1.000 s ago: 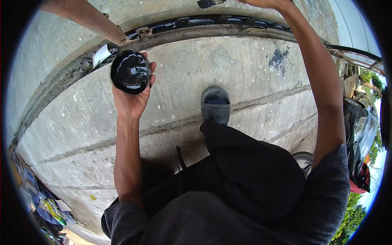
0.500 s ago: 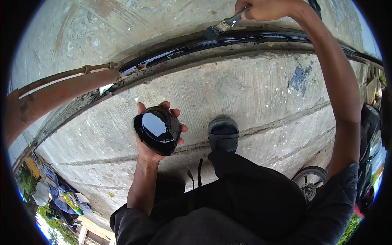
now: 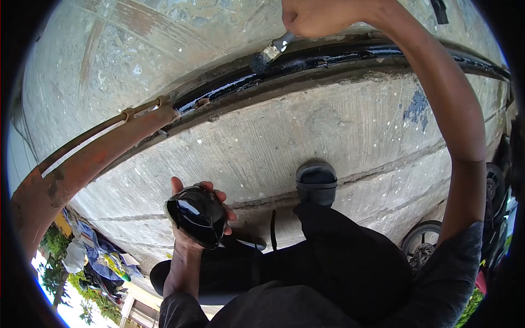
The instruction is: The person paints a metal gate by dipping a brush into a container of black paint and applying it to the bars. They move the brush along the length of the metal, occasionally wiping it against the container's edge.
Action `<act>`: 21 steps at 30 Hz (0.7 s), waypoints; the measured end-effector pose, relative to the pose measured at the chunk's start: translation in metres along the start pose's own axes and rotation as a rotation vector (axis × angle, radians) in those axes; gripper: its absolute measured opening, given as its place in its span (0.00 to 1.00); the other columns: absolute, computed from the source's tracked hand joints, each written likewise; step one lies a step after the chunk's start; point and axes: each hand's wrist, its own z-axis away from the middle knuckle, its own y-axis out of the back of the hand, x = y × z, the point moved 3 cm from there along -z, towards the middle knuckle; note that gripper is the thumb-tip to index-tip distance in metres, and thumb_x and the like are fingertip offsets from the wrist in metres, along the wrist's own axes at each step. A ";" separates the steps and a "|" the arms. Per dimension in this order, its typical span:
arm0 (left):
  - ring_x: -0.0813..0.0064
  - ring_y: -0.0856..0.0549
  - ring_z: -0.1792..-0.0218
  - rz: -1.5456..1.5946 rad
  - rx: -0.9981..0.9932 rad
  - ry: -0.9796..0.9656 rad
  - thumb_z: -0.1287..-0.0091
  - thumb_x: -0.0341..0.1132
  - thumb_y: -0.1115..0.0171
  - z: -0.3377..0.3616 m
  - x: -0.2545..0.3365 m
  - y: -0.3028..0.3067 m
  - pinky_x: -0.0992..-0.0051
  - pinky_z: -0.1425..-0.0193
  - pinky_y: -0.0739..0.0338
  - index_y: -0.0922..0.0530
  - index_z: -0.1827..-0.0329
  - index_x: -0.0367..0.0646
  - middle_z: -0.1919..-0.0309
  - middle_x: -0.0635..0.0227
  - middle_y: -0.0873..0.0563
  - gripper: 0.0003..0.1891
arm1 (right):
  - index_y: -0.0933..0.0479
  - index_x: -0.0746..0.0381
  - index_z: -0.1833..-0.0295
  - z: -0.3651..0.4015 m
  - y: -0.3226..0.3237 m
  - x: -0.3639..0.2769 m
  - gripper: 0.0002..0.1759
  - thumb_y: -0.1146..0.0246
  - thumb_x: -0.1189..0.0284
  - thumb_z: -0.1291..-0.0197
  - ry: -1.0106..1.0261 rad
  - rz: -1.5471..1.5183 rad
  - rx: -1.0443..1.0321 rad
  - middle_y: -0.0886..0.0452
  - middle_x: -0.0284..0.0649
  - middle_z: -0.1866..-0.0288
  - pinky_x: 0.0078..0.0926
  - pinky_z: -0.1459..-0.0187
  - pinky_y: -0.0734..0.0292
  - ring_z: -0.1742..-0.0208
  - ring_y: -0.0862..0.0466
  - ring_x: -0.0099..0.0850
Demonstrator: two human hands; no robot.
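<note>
Head view, read from my body outward; every place is given against the black rail (image 3: pixel 339 54).

Nearest, well apart from the rail on my side of it, my left hand (image 3: pixel 185 240) cups a small dark bowl (image 3: pixel 197 214) from below, fingers spread up around its wall. The bowl holds glossy black liquid that mirrors the sky and stands tilted toward me. I judge it light but slippery where wet, and prone to spill over its low edge. It is best held under the base, as here, with the rim kept level.

Between bowl and rail, my shoe (image 3: pixel 316 183) rests on the concrete slab (image 3: pixel 262 136), which runs up to the rail's near edge.

At the rail itself, my right hand (image 3: pixel 314 17) is clenched on the handle of a brush (image 3: pixel 270 52). Its bristles touch the rail's wet black top, just left of the hand. I judge the brush light, with a stiff handle and soft bristles. It is best gripped on the handle above the metal band, clear of the loaded tip.

A rusty pipe (image 3: pixel 82 164) meets the rail's left end and is unpainted. A wheel (image 3: pixel 418 243) shows on the near side of the rail, far to the right.
</note>
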 end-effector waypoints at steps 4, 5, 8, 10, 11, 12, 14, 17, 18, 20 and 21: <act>0.28 0.23 0.42 -0.009 -0.001 -0.020 0.24 0.66 0.69 0.006 0.007 0.011 0.36 0.53 0.17 0.33 0.29 0.42 0.36 0.43 0.24 0.38 | 0.15 0.70 0.57 0.031 0.005 0.007 0.19 0.40 0.70 0.50 -0.298 0.147 0.059 0.14 0.57 0.58 0.42 0.53 0.21 0.53 0.14 0.50; 0.29 0.23 0.42 -0.015 -0.008 -0.033 0.24 0.65 0.68 0.009 0.009 0.014 0.37 0.53 0.17 0.33 0.29 0.42 0.36 0.44 0.24 0.38 | 0.15 0.70 0.58 0.039 0.012 0.017 0.17 0.40 0.70 0.49 -0.335 0.221 0.006 0.14 0.57 0.60 0.42 0.55 0.22 0.57 0.14 0.49; 0.25 0.23 0.43 0.108 0.044 -0.107 0.25 0.67 0.66 0.025 0.006 0.028 0.31 0.51 0.20 0.32 0.32 0.40 0.38 0.40 0.24 0.39 | 0.16 0.70 0.62 0.052 0.016 0.087 0.14 0.40 0.70 0.47 -0.256 0.172 -0.026 0.16 0.57 0.65 0.42 0.61 0.25 0.66 0.18 0.45; 0.24 0.23 0.43 0.158 0.073 -0.132 0.26 0.68 0.66 0.038 0.000 0.037 0.29 0.51 0.21 0.32 0.32 0.39 0.38 0.39 0.24 0.39 | 0.18 0.70 0.65 0.046 0.015 0.090 0.12 0.40 0.71 0.46 -0.098 0.070 -0.031 0.17 0.57 0.68 0.41 0.64 0.27 0.70 0.22 0.43; 0.24 0.23 0.43 0.177 0.089 -0.140 0.25 0.67 0.66 0.045 -0.003 0.038 0.29 0.51 0.21 0.32 0.32 0.39 0.38 0.38 0.24 0.39 | 0.18 0.70 0.67 0.041 0.010 0.089 0.11 0.41 0.72 0.46 0.001 0.026 -0.040 0.17 0.57 0.69 0.41 0.65 0.29 0.71 0.25 0.42; 0.24 0.23 0.43 0.191 0.101 -0.153 0.25 0.67 0.66 0.051 -0.005 0.039 0.29 0.51 0.21 0.32 0.32 0.39 0.38 0.38 0.24 0.39 | 0.19 0.70 0.68 0.036 0.006 0.085 0.11 0.41 0.73 0.46 0.103 -0.016 -0.043 0.18 0.56 0.70 0.41 0.66 0.30 0.73 0.27 0.41; 0.24 0.24 0.42 0.185 0.091 -0.182 0.25 0.67 0.66 0.062 -0.008 0.040 0.30 0.51 0.21 0.32 0.33 0.40 0.37 0.39 0.24 0.38 | 0.19 0.72 0.67 0.024 0.001 0.068 0.12 0.40 0.71 0.49 0.023 0.090 -0.076 0.18 0.55 0.71 0.41 0.66 0.29 0.73 0.25 0.40; 0.25 0.24 0.41 0.175 0.074 -0.240 0.24 0.66 0.66 0.086 -0.010 0.037 0.31 0.50 0.20 0.33 0.32 0.41 0.36 0.40 0.25 0.37 | 0.20 0.72 0.57 0.017 -0.001 0.059 0.15 0.39 0.71 0.46 -0.181 0.276 -0.079 0.18 0.51 0.72 0.38 0.70 0.28 0.74 0.22 0.36; 0.25 0.24 0.41 0.171 0.060 -0.259 0.24 0.66 0.65 0.095 -0.010 0.038 0.31 0.50 0.20 0.34 0.31 0.41 0.36 0.41 0.25 0.37 | 0.21 0.70 0.53 0.021 0.005 0.057 0.16 0.39 0.72 0.45 -0.222 0.115 -0.043 0.17 0.50 0.71 0.36 0.71 0.27 0.74 0.20 0.35; 0.27 0.24 0.40 0.162 0.041 -0.296 0.24 0.65 0.64 0.104 -0.012 0.040 0.33 0.49 0.20 0.35 0.29 0.43 0.35 0.43 0.25 0.37 | 0.23 0.68 0.46 0.050 0.022 0.024 0.18 0.40 0.74 0.43 -0.316 -0.215 0.018 0.16 0.48 0.69 0.33 0.72 0.25 0.73 0.18 0.33; 0.27 0.24 0.40 0.153 0.034 -0.319 0.24 0.65 0.63 0.106 -0.012 0.043 0.33 0.49 0.20 0.35 0.29 0.43 0.35 0.43 0.25 0.36 | 0.28 0.64 0.40 0.054 0.027 0.013 0.22 0.41 0.76 0.41 -0.281 -0.279 0.025 0.15 0.45 0.65 0.28 0.73 0.24 0.71 0.15 0.32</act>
